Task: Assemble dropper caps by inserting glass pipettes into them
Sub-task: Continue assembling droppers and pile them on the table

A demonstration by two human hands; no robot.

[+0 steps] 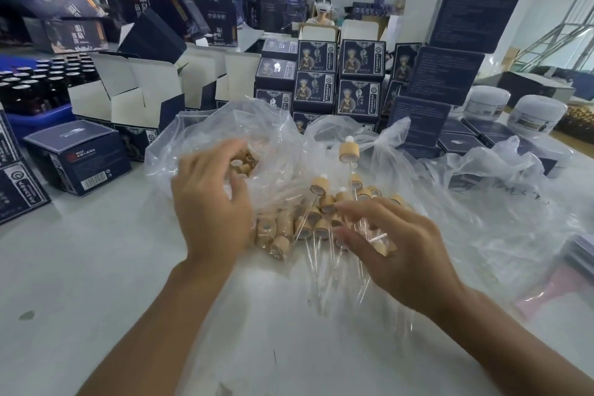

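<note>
**A:** Start at the fingers. What are they doing?

**B:** The right hand (pixel 401 254) hovers over the near end of the heap with its fingers spread and loosely bent, tips toward ten o'clock. A thin clear rod seems to lie under or between them, but motion blur keeps me from telling whether they pinch it. The left hand (pixel 212 199) is reaching into the mouth of the plastic bag (pixel 225 125); its fingers are curled toward some loose caps there, and again I cannot tell if anything is gripped.

**A:** And the parts themselves?

**B:** The dropper caps (pixel 321 215), wooden collars, lie piled on the plastic between the two hands, just past the right fingertips at about eleven o'clock. The glass pipettes (pixel 324 270) fan out from that pile toward the person, long axes running roughly twelve to six, tips at the six o'clock end. One assembled dropper (pixel 347 151) stands upright farther off at twelve.

**A:** So which hand is nearer the glass?

**B:** The right, I'd judge; the pipettes lie directly beneath and at its eight o'clock. The left is nearer the loose caps in the bag.
</note>
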